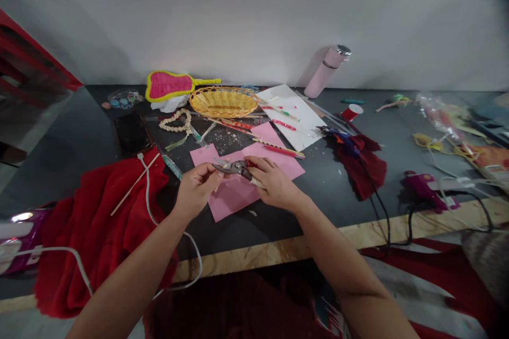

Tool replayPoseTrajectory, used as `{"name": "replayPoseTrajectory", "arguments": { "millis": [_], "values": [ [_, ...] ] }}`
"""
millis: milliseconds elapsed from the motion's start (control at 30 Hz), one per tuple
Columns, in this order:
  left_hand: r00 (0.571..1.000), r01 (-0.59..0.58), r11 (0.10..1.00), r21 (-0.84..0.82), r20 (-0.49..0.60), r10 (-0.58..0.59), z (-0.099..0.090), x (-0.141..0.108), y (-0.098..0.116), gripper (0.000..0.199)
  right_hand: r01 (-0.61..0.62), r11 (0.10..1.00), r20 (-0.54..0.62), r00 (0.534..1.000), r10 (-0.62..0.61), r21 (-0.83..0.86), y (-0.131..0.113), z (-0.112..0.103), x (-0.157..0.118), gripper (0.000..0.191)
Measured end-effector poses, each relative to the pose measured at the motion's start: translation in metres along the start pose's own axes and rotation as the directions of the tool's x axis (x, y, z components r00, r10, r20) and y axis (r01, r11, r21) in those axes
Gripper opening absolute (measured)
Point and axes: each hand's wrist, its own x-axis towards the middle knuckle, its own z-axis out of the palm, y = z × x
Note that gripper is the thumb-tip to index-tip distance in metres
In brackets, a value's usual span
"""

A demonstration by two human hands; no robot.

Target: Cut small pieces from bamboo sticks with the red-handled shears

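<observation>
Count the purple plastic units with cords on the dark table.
2. The left unit is beside the crumpled red cloth, cut off by the picture's edge; the right unit is near the pale wooden front edge.

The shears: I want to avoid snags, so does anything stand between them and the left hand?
Nothing visible: the left hand is right by the blades of the shears, which the right hand holds. The pink paper lies beneath. Whether the left hand pinches anything small, I cannot tell.

Pink paper, red cloth, yellow basket
</observation>
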Motion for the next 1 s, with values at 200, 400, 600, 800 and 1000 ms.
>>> {"name": "replayPoseTrajectory", "arguments": {
  "millis": [200, 400, 600, 800, 1000],
  "values": [
    [1.0, -0.01, 1.0, -0.004, 0.021, 0.01, -0.0016, 0.001, 0.0008, 0.016, -0.031, 0.999, -0.029, 0.999, 0.032, 0.027, -0.0007, 0.0045, 0.0006, 0.05],
    [0.999, -0.004, 1.0, -0.001, 0.035, 0.004, -0.0016, 0.0009, 0.0006, 0.018, -0.08, 0.997, -0.023, 0.997, 0.08, 0.024, -0.0022, 0.0088, 0.003, 0.067],
    [0.999, 0.008, 1.0, -0.006, 0.032, -0.008, -0.0014, 0.0003, 0.0012, 0.02, -0.098, 0.995, -0.009, 0.995, 0.098, -0.01, -0.0023, 0.0099, 0.0032, 0.058],
    [1.0, 0.018, 1.0, -0.011, 0.024, -0.018, -0.0012, 0.0008, -0.0002, 0.024, -0.107, 0.994, -0.006, 0.994, 0.107, -0.022, -0.0045, 0.0087, 0.0027, 0.054],
    [1.0, 0.022, 1.0, -0.001, 0.007, -0.022, 0.0024, 0.0012, 0.0025, 0.021, -0.147, 0.987, -0.008, 0.989, 0.146, -0.064, -0.0028, 0.0061, 0.0043, 0.056]
  ]
}}
